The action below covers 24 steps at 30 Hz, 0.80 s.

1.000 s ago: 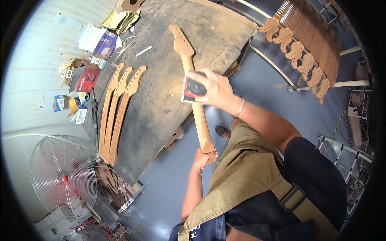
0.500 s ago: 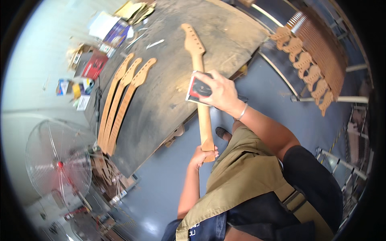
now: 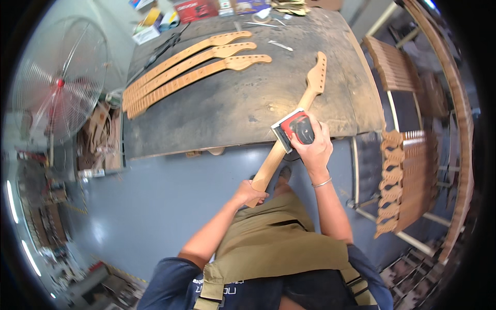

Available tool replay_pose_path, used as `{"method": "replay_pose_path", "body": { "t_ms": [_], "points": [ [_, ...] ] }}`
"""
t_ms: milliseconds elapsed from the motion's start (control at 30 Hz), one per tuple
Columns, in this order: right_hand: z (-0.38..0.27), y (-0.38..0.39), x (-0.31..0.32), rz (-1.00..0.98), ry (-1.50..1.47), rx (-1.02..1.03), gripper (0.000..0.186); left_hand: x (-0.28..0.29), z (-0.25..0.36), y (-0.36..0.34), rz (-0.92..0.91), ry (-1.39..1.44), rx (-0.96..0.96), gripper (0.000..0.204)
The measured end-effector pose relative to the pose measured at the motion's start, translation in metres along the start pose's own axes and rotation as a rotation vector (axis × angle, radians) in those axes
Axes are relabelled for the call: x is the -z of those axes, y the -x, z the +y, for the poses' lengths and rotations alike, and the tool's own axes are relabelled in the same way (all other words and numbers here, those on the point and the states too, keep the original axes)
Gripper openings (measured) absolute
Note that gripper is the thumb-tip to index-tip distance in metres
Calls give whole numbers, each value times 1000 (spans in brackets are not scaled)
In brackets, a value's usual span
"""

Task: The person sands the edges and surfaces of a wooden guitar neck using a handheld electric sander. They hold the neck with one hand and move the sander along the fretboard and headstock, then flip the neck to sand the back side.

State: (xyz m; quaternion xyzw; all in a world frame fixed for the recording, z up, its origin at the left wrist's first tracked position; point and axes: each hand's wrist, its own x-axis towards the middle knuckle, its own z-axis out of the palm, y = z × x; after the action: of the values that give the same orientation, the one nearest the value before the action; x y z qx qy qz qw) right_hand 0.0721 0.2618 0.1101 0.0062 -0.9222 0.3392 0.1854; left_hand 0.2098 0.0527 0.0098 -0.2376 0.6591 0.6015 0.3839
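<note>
My left hand (image 3: 247, 192) is closed round the heel end of a pale wooden guitar neck (image 3: 268, 169), low in front of the table. The neck slants up to the right, its headstock lying over the dark worktable (image 3: 191, 126). My right hand (image 3: 318, 142) grips a red and black sanding tool (image 3: 297, 124) with a pale pad edge, which rests on the middle of the neck's back. Three more necks with fretboards up (image 3: 243, 62) lie side by side on the table's left part.
A wire fan (image 3: 60, 82) stands at the left. Racks of stacked necks (image 3: 416, 188) are at the right. Boxes (image 3: 194, 10), strips and papers line the table's far edge. Wooden offcuts (image 3: 95, 150) sit left of the table, over a blue-grey floor (image 3: 134, 206).
My view has swung round, so the table now sits straight ahead. The neck slants more to the right, and the sander and right hand are turned with it, still on the neck.
</note>
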Motion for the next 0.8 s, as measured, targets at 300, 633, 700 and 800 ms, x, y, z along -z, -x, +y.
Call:
{"method": "replay_pose_path", "body": {
  "t_ms": [300, 633, 700, 800],
  "points": [
    [-19, 103, 22, -222, -38, 181, 75, 6, -7, -6, -88, -84, 63, 29],
    [-31, 55, 17, -150, -52, 161, 73, 25, -1, 5, -361, 172, 116, 28],
    [-37, 96, 26, -225, -38, 157, 75, 27, -7, 0, -414, 180, 141, 22],
    [-37, 90, 29, -264, -59, 207, 75, 34, -22, -10, -517, 255, 129, 18]
  ]
}}
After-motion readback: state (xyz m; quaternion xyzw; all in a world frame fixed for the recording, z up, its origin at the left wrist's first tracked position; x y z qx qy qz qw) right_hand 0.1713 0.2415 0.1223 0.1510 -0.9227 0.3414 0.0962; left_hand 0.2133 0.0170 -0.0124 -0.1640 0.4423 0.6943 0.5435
